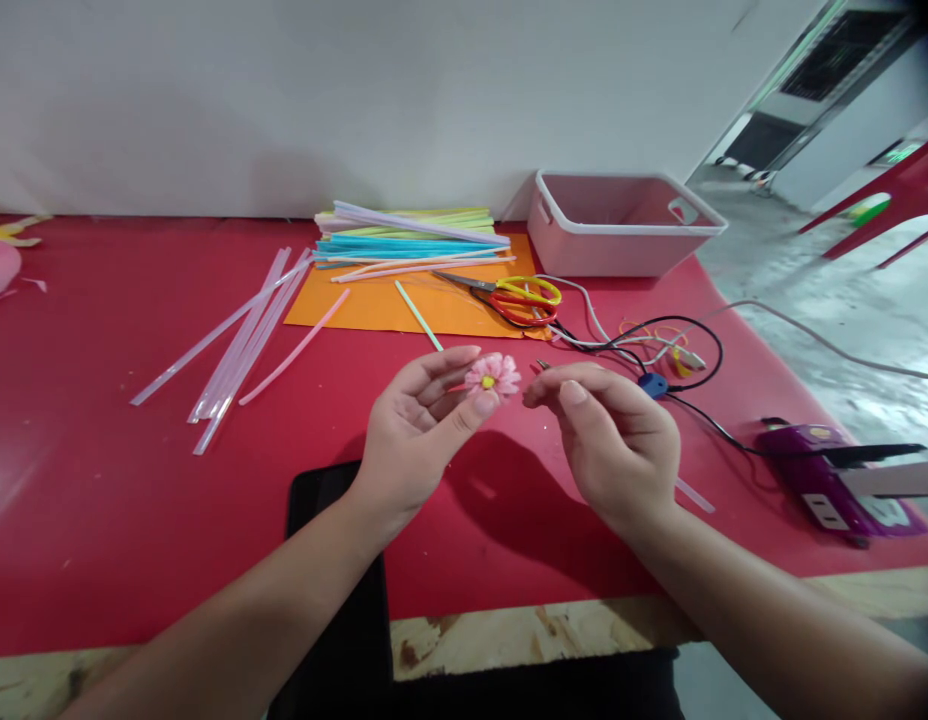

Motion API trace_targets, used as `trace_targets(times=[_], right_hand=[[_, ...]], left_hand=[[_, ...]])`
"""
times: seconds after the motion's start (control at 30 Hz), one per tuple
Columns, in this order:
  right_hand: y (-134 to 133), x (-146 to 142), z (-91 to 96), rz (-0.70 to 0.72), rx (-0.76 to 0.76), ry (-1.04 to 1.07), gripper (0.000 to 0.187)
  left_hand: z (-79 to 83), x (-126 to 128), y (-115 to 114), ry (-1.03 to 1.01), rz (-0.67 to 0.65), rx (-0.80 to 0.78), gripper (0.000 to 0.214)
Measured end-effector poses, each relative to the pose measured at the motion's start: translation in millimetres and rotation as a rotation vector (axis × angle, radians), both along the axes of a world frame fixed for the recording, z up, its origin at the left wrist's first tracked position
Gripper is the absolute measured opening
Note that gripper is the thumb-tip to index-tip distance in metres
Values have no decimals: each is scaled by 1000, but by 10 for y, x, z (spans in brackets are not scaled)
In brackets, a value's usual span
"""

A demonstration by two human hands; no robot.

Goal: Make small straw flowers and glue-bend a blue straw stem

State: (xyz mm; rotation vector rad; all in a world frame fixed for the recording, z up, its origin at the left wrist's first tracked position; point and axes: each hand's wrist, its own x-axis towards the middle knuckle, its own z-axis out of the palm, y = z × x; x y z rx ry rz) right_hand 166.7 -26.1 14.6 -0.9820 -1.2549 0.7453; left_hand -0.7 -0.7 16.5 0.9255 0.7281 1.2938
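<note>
My left hand (415, 430) pinches a small fuzzy pink flower (501, 372) with a yellow centre between thumb and fingers, above the red table. A light green stick (417, 314) runs out behind this hand; I cannot tell whether it joins the flower. Close by on the right, my right hand (610, 435) is closed, thumb against the fingers. A tiny dark pointed tip (543, 365) shows beyond its fingertips, and most of whatever it belongs to is hidden. The two hands are a short gap apart.
Beyond my hands, fuzzy sticks (411, 245) and scissors (516, 292) lie on an orange sheet (321, 305). A pink basket (621, 245) stands behind. Clear strips (243, 345) are at left, cables (696, 385) and a purple power strip (824, 490) at right, a black flat device (351, 600) below.
</note>
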Motion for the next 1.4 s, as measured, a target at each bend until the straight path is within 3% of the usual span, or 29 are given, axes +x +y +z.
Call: trace_targets(times=[0.17,0.27,0.8,0.97,1.13,1.27,1.33,1.4], right_hand=[[55,15,25,176,-117,229,29],[52,6,46,236,-178,247,34],[-10,46,78,85,-102,-72,15],[3,16,83,132,-147,20,8],[52,9,47,190,-222,242,32],[64,42,46,115,-246,131,41],[62,48,51,76,-244,-13,29],[55,38,49,54,-230,-74,4]], left_hand=[[-15,-2,16,6,43,4,35],[-5,2,18,23,56,-4,36],[-31,-22,48,42,87,-11,38],[-24,-23,46,16,80,-18,37],[7,-14,42,2,96,-42,36],[17,-20,39,10,81,-42,36],[15,-29,39,-9,41,-57,33],[13,-38,41,-40,-1,-77,29]])
